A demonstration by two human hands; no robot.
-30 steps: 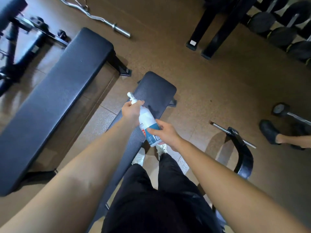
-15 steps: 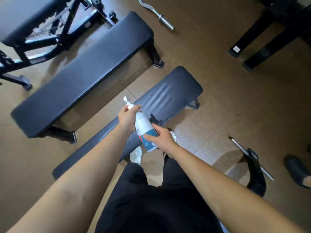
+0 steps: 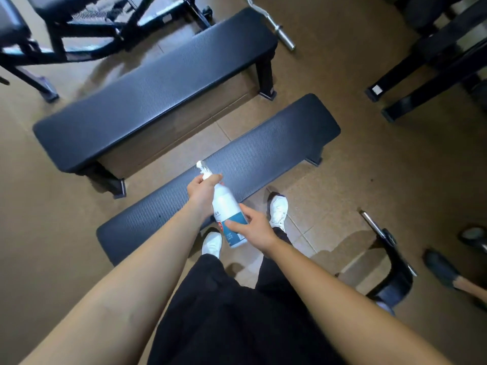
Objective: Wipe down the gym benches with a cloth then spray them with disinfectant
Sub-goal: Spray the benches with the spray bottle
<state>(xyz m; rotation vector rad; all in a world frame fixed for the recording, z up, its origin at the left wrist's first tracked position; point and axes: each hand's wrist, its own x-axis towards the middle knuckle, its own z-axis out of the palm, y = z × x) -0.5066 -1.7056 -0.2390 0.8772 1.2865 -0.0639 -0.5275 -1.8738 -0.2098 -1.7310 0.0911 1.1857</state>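
— Two benches are in full view now; a second ago the far one was cut off at the left edge. What changed?

— The head turned and the person stepped, so the near bench point(image 3: 237, 177) lies across the view and the far bench point(image 3: 158, 98) is behind it. The hands kept their places on the spray bottle point(image 3: 226, 214).

— How do they hold it?

— The left hand point(image 3: 203, 191) is wrapped around the neck, just under the white nozzle point(image 3: 202, 166) (whether a finger rests on the trigger, I cannot tell). The right hand point(image 3: 253, 227) has its fingers spread loosely against the blue label, thumb on the lower body.

— And the bottle is where?

— Tilted above the near bench's front edge, nozzle toward the pad. No cloth is visible, so I judge the wiping is finished and spraying is the step in hand.
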